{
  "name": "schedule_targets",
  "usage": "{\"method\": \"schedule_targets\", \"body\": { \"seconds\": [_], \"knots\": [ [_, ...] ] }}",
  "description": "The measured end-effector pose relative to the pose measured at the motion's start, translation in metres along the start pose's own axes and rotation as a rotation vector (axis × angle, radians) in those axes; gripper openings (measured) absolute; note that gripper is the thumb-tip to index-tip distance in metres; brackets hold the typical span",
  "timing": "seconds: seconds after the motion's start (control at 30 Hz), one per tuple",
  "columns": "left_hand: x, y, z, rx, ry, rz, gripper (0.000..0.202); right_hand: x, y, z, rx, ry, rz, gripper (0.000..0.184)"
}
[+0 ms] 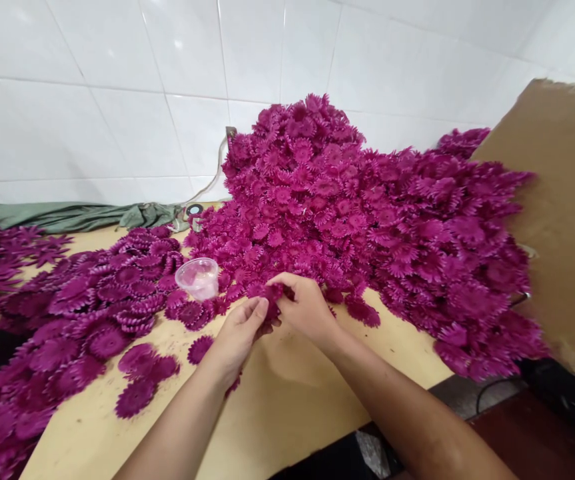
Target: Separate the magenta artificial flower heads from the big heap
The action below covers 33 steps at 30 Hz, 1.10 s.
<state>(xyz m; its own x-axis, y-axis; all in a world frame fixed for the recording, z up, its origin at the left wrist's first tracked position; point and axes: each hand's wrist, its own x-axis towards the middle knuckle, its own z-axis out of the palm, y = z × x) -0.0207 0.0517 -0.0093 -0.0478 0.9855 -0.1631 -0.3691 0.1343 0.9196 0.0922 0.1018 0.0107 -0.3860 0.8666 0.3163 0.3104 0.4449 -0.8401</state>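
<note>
Between my two hands is a magenta artificial flower [271, 298] with notched petal edges. My left hand [243, 330] is closed on its left side, the thumb lying over the top. The fingers of my right hand [304, 307] pinch its right edge. Part of the flower is hidden by the fingers. Just behind my left hand stands a clear plastic cup [198, 279] with something pale inside that I cannot make out. A loose petal disc [200, 349] lies beside my left wrist.
A tall heap of magenta flowers [307, 180] leans against the white tiled wall [127, 133]. Flat petal discs [87, 300] are piled at left on the wooden table [287, 413]. Cardboard [562, 220] stands at right, and a green cloth [72, 215] runs along the wall.
</note>
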Motion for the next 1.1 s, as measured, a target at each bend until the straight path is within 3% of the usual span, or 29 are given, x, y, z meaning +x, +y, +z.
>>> {"method": "schedule_targets", "body": {
  "seconds": [0.1,0.17,0.23,0.47,0.57,0.67,0.73,0.83,0.97,1.1],
  "knots": [
    [0.001,0.002,-0.002,-0.03,0.064,0.028,0.037,0.013,0.003,-0.004,0.174,0.085,0.218,0.012],
    [0.003,0.002,-0.005,0.002,0.125,0.05,0.033,0.018,0.004,-0.006,0.327,0.061,0.42,0.026],
    [0.005,0.0,-0.007,0.077,0.151,0.064,0.028,0.016,0.004,-0.006,0.392,-0.014,0.509,0.03],
    [0.008,-0.005,-0.009,0.127,0.189,0.06,0.04,-0.01,0.0,0.008,0.337,-0.239,0.229,0.029],
    [0.009,-0.006,-0.01,0.14,0.22,0.076,0.045,-0.009,0.003,0.011,0.262,-0.197,0.173,0.016],
    [0.008,-0.006,-0.007,0.175,0.184,0.072,0.042,-0.002,0.007,0.011,0.106,-0.055,0.13,0.009],
    [0.006,-0.004,-0.004,0.208,0.11,0.071,0.037,0.005,0.008,0.009,0.1,0.033,0.164,0.01],
    [0.002,-0.001,-0.002,0.205,0.058,0.082,0.033,0.014,0.009,0.005,0.247,0.084,0.333,0.015],
    [0.003,0.001,-0.007,0.148,0.108,0.065,0.035,0.011,0.007,0.001,0.406,-0.019,0.454,0.019],
    [0.008,-0.002,-0.011,0.101,0.232,0.078,0.047,-0.003,0.002,0.004,0.319,-0.209,0.36,0.036]
  ]
}}
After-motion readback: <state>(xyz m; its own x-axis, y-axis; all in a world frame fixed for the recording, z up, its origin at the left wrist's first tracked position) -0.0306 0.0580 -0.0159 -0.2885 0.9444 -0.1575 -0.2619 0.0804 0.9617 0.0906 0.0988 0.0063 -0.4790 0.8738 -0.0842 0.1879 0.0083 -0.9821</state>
